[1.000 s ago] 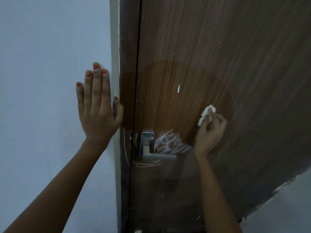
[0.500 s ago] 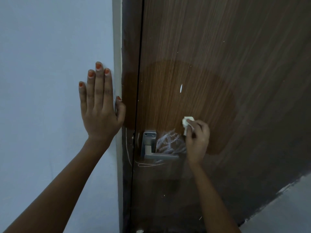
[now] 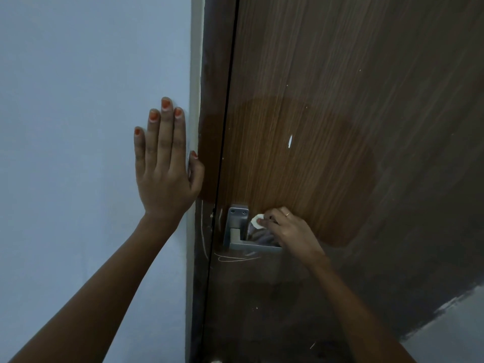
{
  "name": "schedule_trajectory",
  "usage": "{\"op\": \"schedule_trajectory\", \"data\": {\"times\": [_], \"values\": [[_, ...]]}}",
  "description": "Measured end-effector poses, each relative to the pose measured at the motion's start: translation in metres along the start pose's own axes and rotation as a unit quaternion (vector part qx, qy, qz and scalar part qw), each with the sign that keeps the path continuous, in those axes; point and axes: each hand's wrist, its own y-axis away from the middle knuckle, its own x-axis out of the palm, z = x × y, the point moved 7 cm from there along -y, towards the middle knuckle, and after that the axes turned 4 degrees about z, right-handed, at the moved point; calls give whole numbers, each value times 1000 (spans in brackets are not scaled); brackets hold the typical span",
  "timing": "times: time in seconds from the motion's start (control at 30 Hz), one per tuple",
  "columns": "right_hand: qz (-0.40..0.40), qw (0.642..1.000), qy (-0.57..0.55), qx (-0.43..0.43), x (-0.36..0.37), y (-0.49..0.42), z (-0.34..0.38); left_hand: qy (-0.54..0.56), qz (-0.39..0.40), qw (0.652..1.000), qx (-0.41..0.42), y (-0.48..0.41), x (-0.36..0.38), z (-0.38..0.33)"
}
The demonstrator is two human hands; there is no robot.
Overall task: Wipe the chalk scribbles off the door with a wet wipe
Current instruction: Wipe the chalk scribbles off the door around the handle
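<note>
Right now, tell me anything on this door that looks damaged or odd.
A small white fleck sits in the damp wiped patch of the door; it looks like a chip or paint, not chalk, though I cannot tell. Faint chalk lines show under the handle, near the right hand holding the wipe.

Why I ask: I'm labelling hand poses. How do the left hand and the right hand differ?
The left hand lies flat, fingers straight, on the wall; the right hand is curled, pinching the wet wipe against the door beside the handle. The left hand sits higher than the right hand. The right hand shows a ring; none shows on the left hand. Both are bare.
</note>
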Motion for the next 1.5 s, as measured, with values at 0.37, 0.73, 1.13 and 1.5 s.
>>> {"op": "schedule_trajectory", "data": {"times": [0.37,0.73,1.13,1.5], "values": [[7,996,-81,44,6,-9,10,2,3,1000,-1,0,0,-1],[-158,953,-99,237,-8,50,-53,-2,2,1000,1,0,1,0],[-41,977,-58,201,43,83,-36,0,0,1000,1,0,0,0],[-194,909,-139,342,39,70,-27,-8,-3,1000,-7,0,1,0]]}}
